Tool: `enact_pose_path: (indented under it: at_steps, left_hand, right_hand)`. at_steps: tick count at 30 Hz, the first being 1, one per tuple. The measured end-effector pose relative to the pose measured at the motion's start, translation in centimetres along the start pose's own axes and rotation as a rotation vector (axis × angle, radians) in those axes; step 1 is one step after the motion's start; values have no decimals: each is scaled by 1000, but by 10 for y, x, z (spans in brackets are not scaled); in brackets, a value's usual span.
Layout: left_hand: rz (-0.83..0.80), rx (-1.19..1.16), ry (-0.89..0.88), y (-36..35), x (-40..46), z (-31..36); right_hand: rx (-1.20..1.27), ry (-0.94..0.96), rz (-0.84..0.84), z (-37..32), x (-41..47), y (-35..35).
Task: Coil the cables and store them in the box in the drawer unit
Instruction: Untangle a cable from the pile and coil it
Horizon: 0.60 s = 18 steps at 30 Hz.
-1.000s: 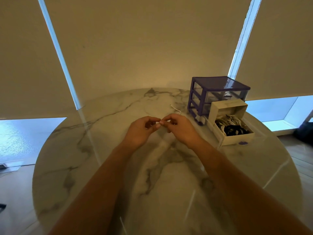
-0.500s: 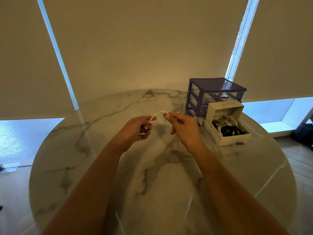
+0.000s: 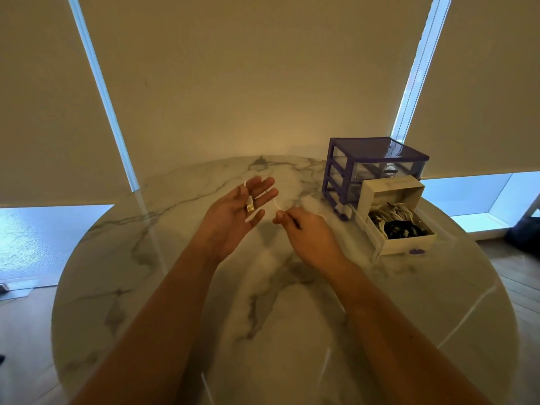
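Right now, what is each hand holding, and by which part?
One white USB cable. Its plug end lies on the left hand's open palm, cable looping over the fingers. The right hand pinches the cord farther along, between thumb and fingertips.

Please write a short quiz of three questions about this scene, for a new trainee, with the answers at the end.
1. True or false: the white cardboard box in the pulled-out drawer already holds coiled cables.
2. Which hand pinches the thin white cable between thumb and fingertip: A) the left hand, B) the right hand?
3. What lies on the palm of the left hand?

Key
1. True: white and black coils lie inside it.
2. B. The left hand is spread palm up, fingers straight.
3. The cable's white plug with a metal end.

The purple plastic drawer unit stands on the round marble table.
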<state>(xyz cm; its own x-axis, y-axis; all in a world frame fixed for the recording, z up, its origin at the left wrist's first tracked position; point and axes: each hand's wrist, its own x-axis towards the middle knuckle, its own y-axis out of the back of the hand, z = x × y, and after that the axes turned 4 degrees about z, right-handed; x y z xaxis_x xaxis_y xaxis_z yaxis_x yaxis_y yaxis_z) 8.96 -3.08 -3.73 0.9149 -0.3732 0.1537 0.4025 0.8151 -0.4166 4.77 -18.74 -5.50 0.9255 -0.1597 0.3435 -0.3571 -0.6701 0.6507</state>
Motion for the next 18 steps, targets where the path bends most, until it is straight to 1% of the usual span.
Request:
enact_pose_path:
  at_steps: [4, 7, 9, 12, 14, 18]
  left_hand:
    - [84, 132, -120, 4, 2, 0]
    - [124, 202, -174, 6, 3, -1]
    - [142, 286, -191, 7, 2, -2]
    - [118, 507, -219, 2, 2, -7]
    - [86, 629, -243, -3, 2, -12]
    - [23, 835, -271, 0, 6, -19]
  right_hand:
    - [-82, -1, -2, 2, 0, 6]
    - [-105, 3, -46, 2, 0, 12]
    - [-17, 5, -74, 0, -2, 14]
    - [109, 58, -71, -3, -5, 13]
    - [171, 81, -30, -4, -4, 11]
    - [258, 64, 85, -5, -2, 14]
